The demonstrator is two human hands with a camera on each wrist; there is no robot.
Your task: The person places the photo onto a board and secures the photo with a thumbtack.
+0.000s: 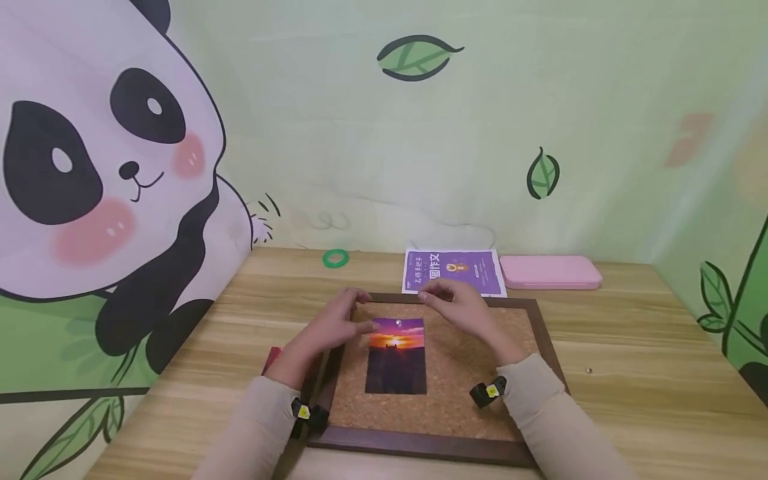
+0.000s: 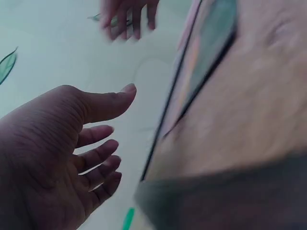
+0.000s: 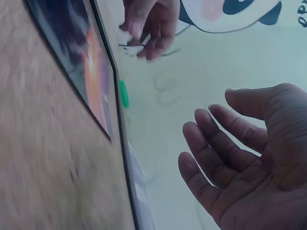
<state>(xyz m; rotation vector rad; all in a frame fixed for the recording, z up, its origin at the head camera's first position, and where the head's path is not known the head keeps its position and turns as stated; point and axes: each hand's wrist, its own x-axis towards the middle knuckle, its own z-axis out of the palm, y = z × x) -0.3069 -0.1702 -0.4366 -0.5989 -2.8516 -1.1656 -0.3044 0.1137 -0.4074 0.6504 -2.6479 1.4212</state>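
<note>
Possibly the photo point(image 1: 396, 370), bearing one pin point(image 1: 399, 323) at 12 o'clock, could swivel if the left hand point(image 1: 333, 324) or right hand point(image 1: 461, 307), both empty, fingers relaxed, brushed it.

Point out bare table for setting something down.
Right of the board, past the tiny shiny thing; also left, between the green ring and red object. Crowded: behind the board, where the book and pink case sit.

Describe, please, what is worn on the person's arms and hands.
The left sleeve and right sleeve are plain beige. The left camera and right camera at the wrists are black, with yellow markings. The left hand and right hand wear no gloves.
</note>
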